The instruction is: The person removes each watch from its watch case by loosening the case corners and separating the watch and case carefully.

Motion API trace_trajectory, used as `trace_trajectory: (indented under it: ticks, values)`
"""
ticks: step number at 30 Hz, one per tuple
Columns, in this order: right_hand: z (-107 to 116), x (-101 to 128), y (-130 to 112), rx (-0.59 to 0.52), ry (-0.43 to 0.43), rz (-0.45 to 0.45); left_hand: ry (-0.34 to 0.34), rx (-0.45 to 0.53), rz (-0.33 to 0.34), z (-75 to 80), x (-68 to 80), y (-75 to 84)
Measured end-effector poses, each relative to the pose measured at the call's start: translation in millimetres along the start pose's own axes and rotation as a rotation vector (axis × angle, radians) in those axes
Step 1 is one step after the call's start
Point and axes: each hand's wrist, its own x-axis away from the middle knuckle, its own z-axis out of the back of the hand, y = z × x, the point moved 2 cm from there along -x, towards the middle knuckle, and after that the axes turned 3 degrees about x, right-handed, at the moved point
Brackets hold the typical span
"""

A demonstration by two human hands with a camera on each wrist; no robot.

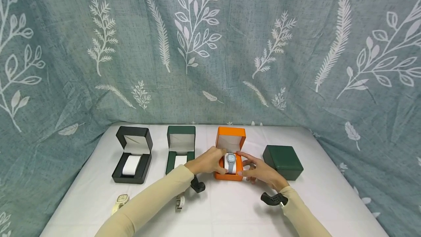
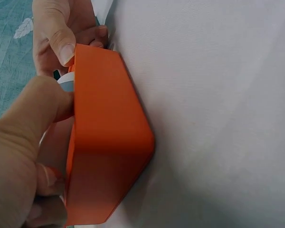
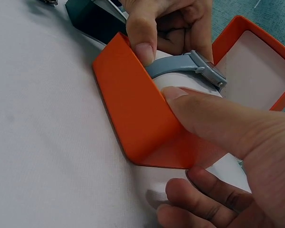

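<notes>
An orange watch box (image 1: 229, 177) stands with its lid raised at the back. Inside it, a watch (image 1: 231, 157) with a silver case and grey-blue strap wraps a white cushion (image 3: 168, 84). My left hand (image 1: 209, 159) grips the box's left side; its thumb reaches over the front rim beside the strap, with other fingers curled at the left wall. At the right side is my right hand (image 1: 262, 173). Its thumb presses at the front rim near the cushion, its index finger touches the right rear edge, and the other fingers curl loosely below outside.
To the left stand an open black watch box (image 1: 144, 168) and an open green one (image 1: 170, 161), each with a white cushion. A closed green box (image 1: 283, 162) is right of the orange one. A cream-strapped watch (image 1: 122, 199) and a metal-banded watch (image 1: 179, 202) lie nearer.
</notes>
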Motion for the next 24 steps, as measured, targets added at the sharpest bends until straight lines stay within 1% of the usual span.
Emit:
trace_trajectory:
  ticks: [8,16,24]
  values:
    - [0.3,-1.1,1.1,-0.009,-0.004,0.004,0.000,0.073,0.028,2.2,-1.2,-3.9]
    - [0.0,-1.0,1.8,-0.014,-0.001,0.011,-0.008,0.067,0.041,3.7,-2.6,-4.7]
    - [0.5,-0.6,2.8,-0.014,-0.001,0.017,-0.003,0.152,0.065,6.8,-2.8,-7.7]
